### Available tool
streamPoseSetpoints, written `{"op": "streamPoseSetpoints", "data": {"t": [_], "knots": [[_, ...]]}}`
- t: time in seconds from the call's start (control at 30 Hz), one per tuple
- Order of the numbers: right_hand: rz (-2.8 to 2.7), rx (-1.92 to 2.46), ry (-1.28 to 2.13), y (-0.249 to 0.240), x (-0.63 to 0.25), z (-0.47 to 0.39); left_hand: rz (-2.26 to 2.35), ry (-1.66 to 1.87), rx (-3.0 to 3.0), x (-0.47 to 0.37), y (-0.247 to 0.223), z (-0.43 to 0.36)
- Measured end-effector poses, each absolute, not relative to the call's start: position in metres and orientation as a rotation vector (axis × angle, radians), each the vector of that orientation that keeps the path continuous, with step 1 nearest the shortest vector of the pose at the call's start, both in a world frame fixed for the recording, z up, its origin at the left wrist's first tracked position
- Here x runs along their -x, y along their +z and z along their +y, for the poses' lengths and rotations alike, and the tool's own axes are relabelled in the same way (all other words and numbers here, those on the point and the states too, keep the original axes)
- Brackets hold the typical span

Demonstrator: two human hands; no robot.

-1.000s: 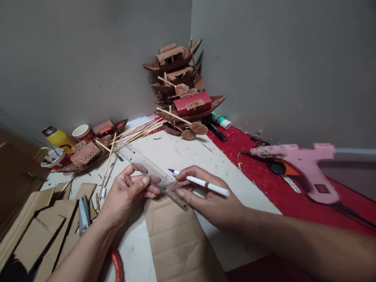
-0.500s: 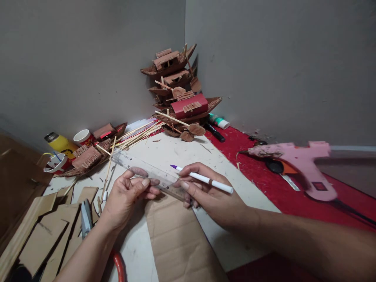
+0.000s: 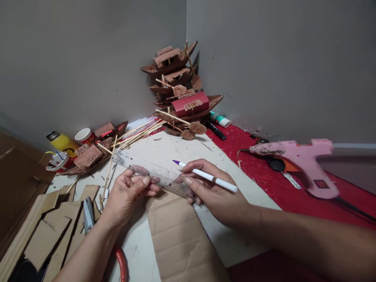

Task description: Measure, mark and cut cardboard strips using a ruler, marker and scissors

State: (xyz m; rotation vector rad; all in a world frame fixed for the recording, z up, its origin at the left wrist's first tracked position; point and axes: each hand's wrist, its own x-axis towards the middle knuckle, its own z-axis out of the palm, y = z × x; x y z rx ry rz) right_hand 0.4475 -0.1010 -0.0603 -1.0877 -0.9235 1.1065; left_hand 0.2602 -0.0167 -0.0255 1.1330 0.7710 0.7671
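Observation:
My left hand (image 3: 129,192) is closed, pinching a clear plastic ruler (image 3: 161,177) between thumb and fingers near its middle. At the ruler's right end, my right hand (image 3: 217,196) grips it too, while a white felt-tip pen (image 3: 205,175) with a purple tip lies between thumb and forefinger. The pen points up and left, its tip apart from any surface. Below the ruler, a piece of brown cardboard (image 3: 182,235) lies on the white board; its far edge is partly behind the ruler and fingers. Scissors (image 3: 88,215) with an orange-red handle lie beside my left forearm, which partly covers them.
Stacked model boats (image 3: 188,105) with paddles stand in the corner. More boats (image 3: 91,156), paper cups (image 3: 84,135) and a yellow bottle (image 3: 60,143) are at left, above cut cardboard pieces (image 3: 47,231). Thin sticks (image 3: 143,133) lie behind. A pink glue gun (image 3: 311,160) is at right.
Both hands keep hold of the ruler and pen in nearly the same pose. The whole view has shifted slightly, and the pen sits a little further right in it.

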Motion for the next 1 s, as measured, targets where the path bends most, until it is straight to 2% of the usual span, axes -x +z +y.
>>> {"op": "streamPoseSetpoints", "data": {"t": [1.0], "knots": [[-0.939,1.089,1.084,-0.0608,-0.4492,-0.1015,0.854,0.833,-1.124,-0.2604,-0.0224,-0.0152]]}}
